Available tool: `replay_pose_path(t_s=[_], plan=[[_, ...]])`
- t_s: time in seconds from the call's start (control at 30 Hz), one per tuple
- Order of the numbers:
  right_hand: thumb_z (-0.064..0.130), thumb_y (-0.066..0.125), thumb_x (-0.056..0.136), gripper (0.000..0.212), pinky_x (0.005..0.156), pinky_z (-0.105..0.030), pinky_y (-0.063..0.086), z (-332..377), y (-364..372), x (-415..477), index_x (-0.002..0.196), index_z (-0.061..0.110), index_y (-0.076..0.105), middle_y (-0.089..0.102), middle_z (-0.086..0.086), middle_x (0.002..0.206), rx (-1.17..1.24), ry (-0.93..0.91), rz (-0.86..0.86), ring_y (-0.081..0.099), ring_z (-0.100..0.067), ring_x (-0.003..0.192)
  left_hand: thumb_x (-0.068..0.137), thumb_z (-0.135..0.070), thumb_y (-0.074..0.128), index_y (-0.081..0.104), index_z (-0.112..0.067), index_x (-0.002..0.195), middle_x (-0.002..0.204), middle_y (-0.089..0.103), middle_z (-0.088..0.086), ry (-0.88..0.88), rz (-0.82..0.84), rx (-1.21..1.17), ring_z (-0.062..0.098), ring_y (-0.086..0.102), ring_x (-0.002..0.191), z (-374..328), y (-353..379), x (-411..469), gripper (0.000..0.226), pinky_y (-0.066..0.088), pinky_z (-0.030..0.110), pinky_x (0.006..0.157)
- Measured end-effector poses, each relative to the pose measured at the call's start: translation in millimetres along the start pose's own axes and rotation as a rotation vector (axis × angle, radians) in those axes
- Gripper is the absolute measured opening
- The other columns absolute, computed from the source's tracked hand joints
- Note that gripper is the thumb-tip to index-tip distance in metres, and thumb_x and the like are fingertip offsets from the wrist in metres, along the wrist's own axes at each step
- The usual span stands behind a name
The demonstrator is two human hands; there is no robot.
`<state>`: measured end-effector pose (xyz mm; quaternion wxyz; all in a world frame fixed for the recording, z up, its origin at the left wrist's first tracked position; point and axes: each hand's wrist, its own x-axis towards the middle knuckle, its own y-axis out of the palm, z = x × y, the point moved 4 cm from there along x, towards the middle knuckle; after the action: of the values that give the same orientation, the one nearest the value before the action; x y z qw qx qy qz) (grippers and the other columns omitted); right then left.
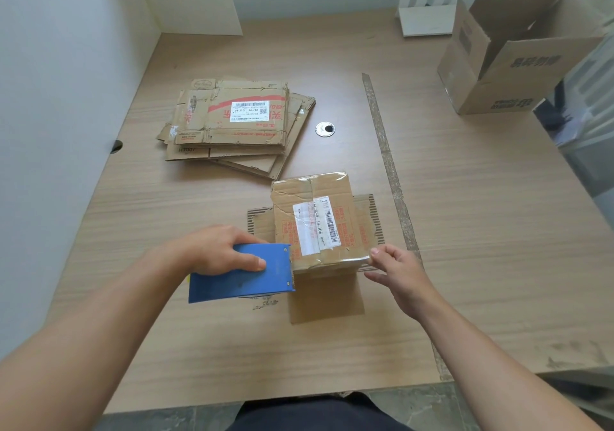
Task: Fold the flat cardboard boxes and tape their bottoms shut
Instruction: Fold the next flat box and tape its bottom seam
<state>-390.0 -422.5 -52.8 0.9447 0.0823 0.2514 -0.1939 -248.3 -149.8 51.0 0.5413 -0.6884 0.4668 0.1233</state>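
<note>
**Q:** What does each hand hold?

**A:** The left hand (216,251) is clenched round a blue tape dispenser (242,272), thumb lying across its upper face and fingers hidden behind it. The dispenser's front edge meets the near left side of the small box (315,221). The right hand (395,271) is half closed. Its thumb and forefinger nip the near right corner of the same box. Whether a tape end lies between them cannot be told.

**Q:** Where does the box stand?

**A:** It stands on the wooden table (481,231), near the middle and just ahead of both hands, with one closed face turned up. That face carries glossy clear tape and a barcode label. Its open flaps (327,299) lie splayed flat on the table around its base.

**Q:** Count the items.

**A:** There are two hands, one dispenser and one small erected box. One stack of flattened boxes (232,124) lies well behind and to the left. At least three layers show, but the exact number cannot be read. One large open carton (508,58) stands at the far right corner. One round cable grommet (325,129) sits just right of the stack. One long strip of worn tape (385,151) runs down the tabletop, to the right of the small box.
</note>
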Motion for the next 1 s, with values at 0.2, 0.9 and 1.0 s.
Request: replay_pose_path(t_s=[0.2,0.9,1.0], plan=[[0.025,0.054,0.101,0.026,0.076,-0.036,0.058,-11,6,7,0.082,0.009,0.057,0.070,-0.008,0.107,0.000,0.156,0.067,0.064,-0.018,0.107,0.088,-0.052,0.063,0.054,-0.071,0.091,0.103,0.067,-0.023,-0.001,-0.003,-0.004,0.003,0.061,0.096,0,0,0,0.022,0.049,0.030,0.087],[0.020,0.073,0.088,0.021,0.085,-0.022,0.033,11,9,-9,0.070,0.017,0.062,0.058,0.003,0.112,-0.509,-0.134,-0.106,0.055,-0.012,0.106,0.087,-0.053,0.064,0.053,-0.071,0.094,0.099,0.067,-0.025,-0.026,0.019,0.016,-0.001,0.061,0.093,-4,-2,4,0.022,0.046,0.023,0.076],[0.022,0.072,0.088,0.025,0.079,-0.018,0.030,34,12,-6,0.068,0.022,0.056,0.054,0.004,0.104,-0.582,-0.306,-0.196,0.054,-0.013,0.102,0.087,-0.056,0.063,0.051,-0.074,0.096,0.096,0.065,-0.029,-0.028,0.013,0.020,-0.003,0.059,0.090,-5,-1,5,0.024,0.042,0.019,0.071]])
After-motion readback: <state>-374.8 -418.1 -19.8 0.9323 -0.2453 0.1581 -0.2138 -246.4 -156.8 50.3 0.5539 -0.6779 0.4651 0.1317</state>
